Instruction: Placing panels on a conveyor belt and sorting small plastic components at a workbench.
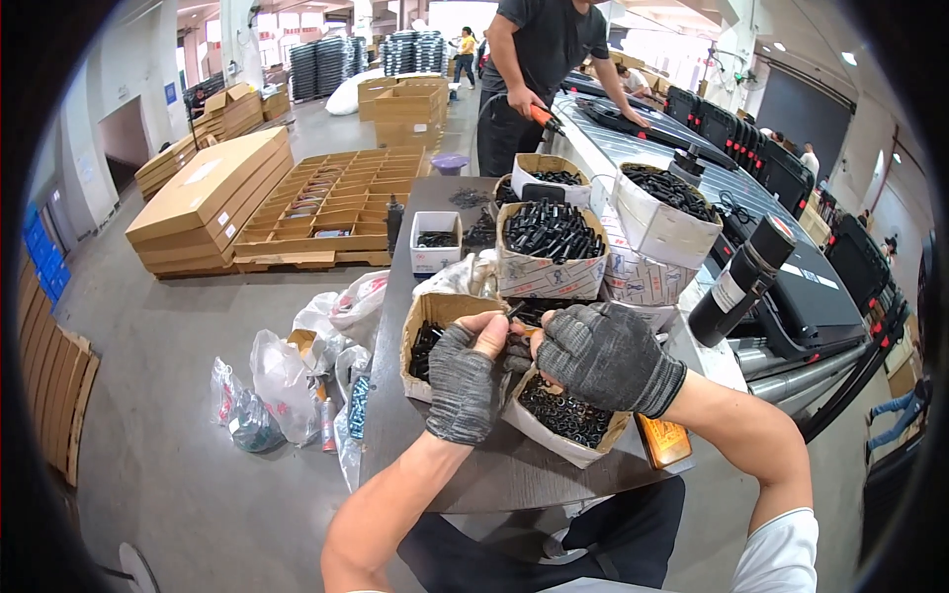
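My left hand [467, 381], in a grey fingerless glove, pinches a small black part [515, 309] between thumb and forefinger. Close beside it, my right hand [611, 361] is closed in a matching glove, fingertips almost meeting the left ones. What the right fingers hold is too small to make out. Both hands hover over two open boxes: a carton of black pieces [425, 346] at the left and a white box of small black rings [568, 410] below the right hand. Behind them stands a box heaped with short black rods [554, 232].
More boxes of black parts [667, 193] crowd the dark table [465, 474]. A black canister [741, 282] leans at the right, near a line of black cases [801, 306]. Across the table a person [554, 59] holds an orange tool. Plastic bags [287, 385] lie left.
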The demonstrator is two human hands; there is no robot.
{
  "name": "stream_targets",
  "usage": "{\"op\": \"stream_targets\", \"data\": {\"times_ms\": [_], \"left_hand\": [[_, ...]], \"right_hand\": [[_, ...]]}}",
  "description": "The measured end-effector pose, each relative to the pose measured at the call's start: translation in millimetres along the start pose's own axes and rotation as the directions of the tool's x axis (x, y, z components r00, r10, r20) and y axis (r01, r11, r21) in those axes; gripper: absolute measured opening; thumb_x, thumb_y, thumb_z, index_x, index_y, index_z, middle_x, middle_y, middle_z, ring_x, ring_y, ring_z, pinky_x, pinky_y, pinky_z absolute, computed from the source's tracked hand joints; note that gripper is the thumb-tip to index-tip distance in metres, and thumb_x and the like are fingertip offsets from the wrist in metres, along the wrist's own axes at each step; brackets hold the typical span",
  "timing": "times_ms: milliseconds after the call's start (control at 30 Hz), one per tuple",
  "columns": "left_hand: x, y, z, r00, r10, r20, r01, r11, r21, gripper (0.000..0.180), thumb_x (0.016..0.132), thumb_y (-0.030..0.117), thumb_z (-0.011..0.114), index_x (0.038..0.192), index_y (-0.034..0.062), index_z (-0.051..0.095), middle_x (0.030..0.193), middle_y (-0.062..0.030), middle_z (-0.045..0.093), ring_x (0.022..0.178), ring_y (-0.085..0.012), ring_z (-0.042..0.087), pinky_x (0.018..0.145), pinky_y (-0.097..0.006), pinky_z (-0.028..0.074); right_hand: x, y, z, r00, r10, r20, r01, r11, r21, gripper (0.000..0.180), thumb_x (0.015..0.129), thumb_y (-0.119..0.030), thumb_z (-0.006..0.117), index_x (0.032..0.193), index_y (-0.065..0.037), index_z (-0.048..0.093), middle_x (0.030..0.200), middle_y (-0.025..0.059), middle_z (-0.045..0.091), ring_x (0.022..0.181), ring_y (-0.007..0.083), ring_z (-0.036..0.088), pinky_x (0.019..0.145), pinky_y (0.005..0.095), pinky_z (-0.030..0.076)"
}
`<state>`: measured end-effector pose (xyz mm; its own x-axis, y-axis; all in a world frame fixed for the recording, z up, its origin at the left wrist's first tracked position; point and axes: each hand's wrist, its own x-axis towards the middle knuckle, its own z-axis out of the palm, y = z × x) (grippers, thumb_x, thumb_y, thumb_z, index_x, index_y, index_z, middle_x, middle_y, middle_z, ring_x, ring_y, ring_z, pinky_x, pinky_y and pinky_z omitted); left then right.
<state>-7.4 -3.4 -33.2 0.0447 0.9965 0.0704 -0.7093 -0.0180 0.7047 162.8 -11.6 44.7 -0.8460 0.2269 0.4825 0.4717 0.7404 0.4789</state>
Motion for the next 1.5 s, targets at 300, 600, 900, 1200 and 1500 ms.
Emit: {"op": "stream_targets", "data": {"times_ms": [300, 600, 900, 1200, 1500], "left_hand": [[-1, 5, -2, 0.998, -0.02, -0.061, 0.019, 1.0, -0.004, 0.022, 0.095, 0.016, 0.061, 0.106, -0.0023, 0.059, 0.091, -0.0097, 0.066, 0.079, -0.0149, 0.063, 0.07, -0.025, 0.055], [0, 9, -2, 0.996, -0.082, -0.044, 0.079, 0.995, -0.068, 0.022, 0.095, 0.02, 0.061, 0.1, -0.0014, 0.06, 0.09, -0.009, 0.066, 0.074, -0.0139, 0.064, 0.067, -0.026, 0.057], [4, 2, -5, 0.994, -0.098, -0.038, 0.094, 0.99, -0.104, 0.016, 0.095, 0.016, 0.061, 0.101, 0.0011, 0.059, 0.088, -0.0099, 0.066, 0.074, -0.0166, 0.065, 0.064, -0.027, 0.058], [3, -2, -4, 0.999, -0.053, -0.004, 0.053, 0.999, -0.002, 0.022, 0.095, 0.018, 0.062, 0.106, -0.0006, 0.058, 0.091, -0.0081, 0.065, 0.079, -0.0148, 0.063, 0.07, -0.027, 0.056], [-1, -4, -4, 0.996, 0.075, -0.058, -0.066, 0.988, 0.139, 0.025, 0.096, 0.022, 0.06, 0.107, -0.0012, 0.059, 0.091, -0.0058, 0.064, 0.077, -0.0119, 0.061, 0.069, -0.024, 0.053]], "right_hand": [[11, -4, -3, 0.99, -0.033, 0.139, 0.049, 0.992, -0.114, 0.028, 0.073, -0.014, 0.064, 0.1, -0.01, 0.065, 0.098, 0.0095, 0.064, 0.081, 0.0221, 0.065, 0.061, 0.0327, 0.051], [0, 7, -15, 0.961, 0.086, 0.263, -0.094, 0.995, 0.016, 0.03, 0.08, -0.014, 0.061, 0.109, -0.006, 0.062, 0.103, 0.0132, 0.065, 0.087, 0.027, 0.066, 0.069, 0.0374, 0.052], [-16, 9, -17, 0.703, 0.248, 0.667, -0.567, 0.761, 0.315, 0.02, 0.083, -0.016, 0.067, 0.099, -0.006, 0.064, 0.085, 0.0121, 0.063, 0.082, 0.0317, 0.063, 0.072, 0.0409, 0.05], [19, -5, 0, 0.881, 0.438, 0.178, -0.448, 0.654, 0.609, 0.017, 0.085, -0.01, 0.069, 0.101, -0.005, 0.066, 0.087, 0.0113, 0.067, 0.08, 0.0254, 0.067, 0.07, 0.0334, 0.052], [22, 5, 2, 0.601, 0.472, 0.644, -0.7, -0.078, 0.71, 0.023, 0.093, -0.018, 0.062, 0.11, -0.003, 0.066, 0.087, 0.0027, 0.064, 0.083, 0.0136, 0.061, 0.077, 0.029, 0.05]]}}
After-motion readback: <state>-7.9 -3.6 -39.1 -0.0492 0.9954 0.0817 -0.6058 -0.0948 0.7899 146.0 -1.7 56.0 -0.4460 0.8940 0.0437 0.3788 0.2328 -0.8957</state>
